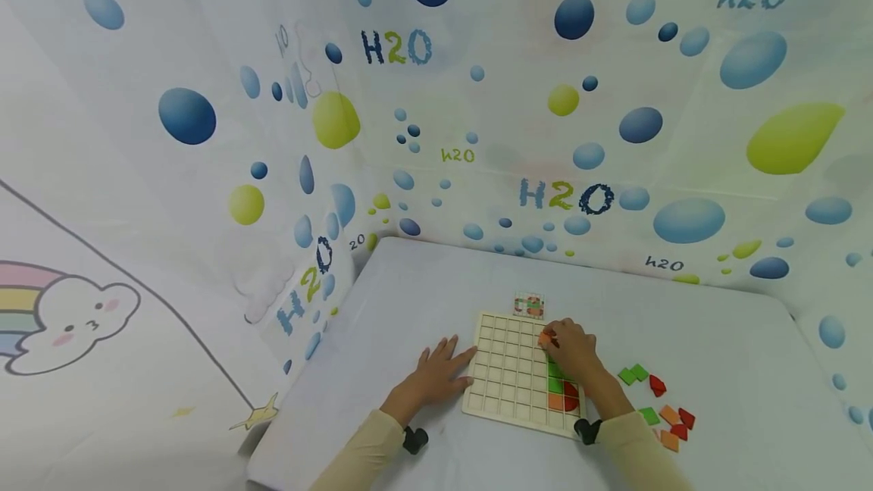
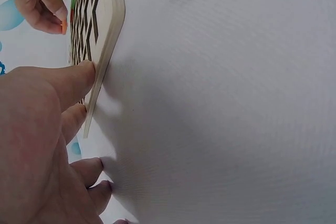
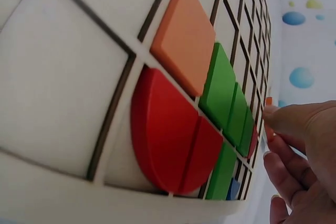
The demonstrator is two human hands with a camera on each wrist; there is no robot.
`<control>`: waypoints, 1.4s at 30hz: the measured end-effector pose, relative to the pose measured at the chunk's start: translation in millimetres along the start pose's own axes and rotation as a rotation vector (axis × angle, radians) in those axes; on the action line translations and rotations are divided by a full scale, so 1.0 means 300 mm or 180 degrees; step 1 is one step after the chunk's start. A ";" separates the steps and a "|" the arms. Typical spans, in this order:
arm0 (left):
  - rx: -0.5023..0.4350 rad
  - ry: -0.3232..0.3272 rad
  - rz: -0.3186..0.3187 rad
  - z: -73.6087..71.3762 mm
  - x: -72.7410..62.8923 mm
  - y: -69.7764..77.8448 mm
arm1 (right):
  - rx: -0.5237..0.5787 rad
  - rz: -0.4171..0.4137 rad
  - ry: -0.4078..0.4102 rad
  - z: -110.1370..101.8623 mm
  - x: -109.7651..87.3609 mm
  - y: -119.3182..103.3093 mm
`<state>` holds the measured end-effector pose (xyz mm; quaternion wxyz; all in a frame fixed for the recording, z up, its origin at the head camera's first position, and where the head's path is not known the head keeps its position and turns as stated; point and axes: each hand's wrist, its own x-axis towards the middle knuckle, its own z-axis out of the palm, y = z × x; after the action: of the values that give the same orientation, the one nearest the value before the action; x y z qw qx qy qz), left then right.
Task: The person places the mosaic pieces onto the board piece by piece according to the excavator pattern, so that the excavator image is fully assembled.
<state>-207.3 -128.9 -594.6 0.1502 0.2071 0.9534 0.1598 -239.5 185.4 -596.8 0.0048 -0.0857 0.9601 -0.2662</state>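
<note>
Currently I watch right hand (image 1: 574,351) pinch orange tile (image 1: 545,339) between thumb and fingers, at far part of board (image 1: 505,377). Green tiles (image 1: 555,384) lie on near side of grip; picture card (image 1: 529,305) beyond it, leftward. Left hand (image 1: 435,375), fingers spread, touches board edge left of grip. My judgement: align corners squarely, lower flat, press lightly, let left hand steady board.

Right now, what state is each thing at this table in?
Board: flat, partly filled.
Placed tiles: lying in the board.
Loose tiles: scattered beside the board.
Picture card: lying flat beyond the board.
Right grip: pinching an orange tile.
Left grip: spread, touching the board's edge.
</note>
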 end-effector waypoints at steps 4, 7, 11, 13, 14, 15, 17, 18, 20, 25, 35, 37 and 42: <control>0.0029 0.0001 -0.0015 0.006 0.004 -0.001 | -0.0103 -0.0111 0.0052 0.011 -0.003 -0.017; 0.0041 -0.0003 -0.0023 0.011 0.006 -0.001 | -0.0156 -0.0151 0.0057 0.010 -0.005 -0.022; 0.0023 -0.0008 -0.0031 0.010 0.005 0.000 | -0.0200 -0.0162 0.0001 0.010 -0.006 -0.021; 0.0026 -0.0012 -0.0034 0.008 0.005 0.001 | -0.0224 -0.0151 -0.0021 0.012 -0.004 -0.018; 0.0030 -0.0017 -0.0039 0.008 0.004 0.001 | -0.0240 -0.0150 -0.0028 0.014 -0.002 -0.016; 0.0038 -0.0023 -0.0043 0.008 0.004 0.001 | -0.0246 -0.0136 -0.0032 0.017 -0.001 -0.014; 0.0057 -0.0032 -0.0048 0.007 0.005 0.001 | -0.0264 -0.0132 -0.0030 0.020 0.004 -0.013; 0.0057 -0.0035 -0.0050 0.007 0.006 0.001 | -0.0258 -0.0142 -0.0020 0.021 0.005 -0.013; 0.0053 -0.0038 -0.0060 0.007 0.006 0.000 | -0.0237 -0.0163 0.0005 0.022 0.009 -0.013; 0.0019 -0.0036 -0.0076 0.008 0.008 -0.003 | -0.0195 -0.0196 0.0053 0.026 0.015 -0.013; 0.0006 -0.0019 -0.0049 0.008 0.008 -0.005 | -0.0172 -0.0166 0.0059 0.032 0.006 -0.012; 0.0014 -0.0013 -0.0047 0.009 0.008 -0.006 | -0.0179 -0.0159 0.0079 0.025 -0.004 -0.010; 0.0012 -0.0004 -0.0052 0.015 0.008 -0.006 | -0.0141 0.0047 0.0098 -0.027 -0.054 0.006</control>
<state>-208.4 -128.3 -599.8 0.1517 0.1997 0.9553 0.1567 -224.3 193.9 -591.3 -0.0099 -0.0746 0.9663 -0.2461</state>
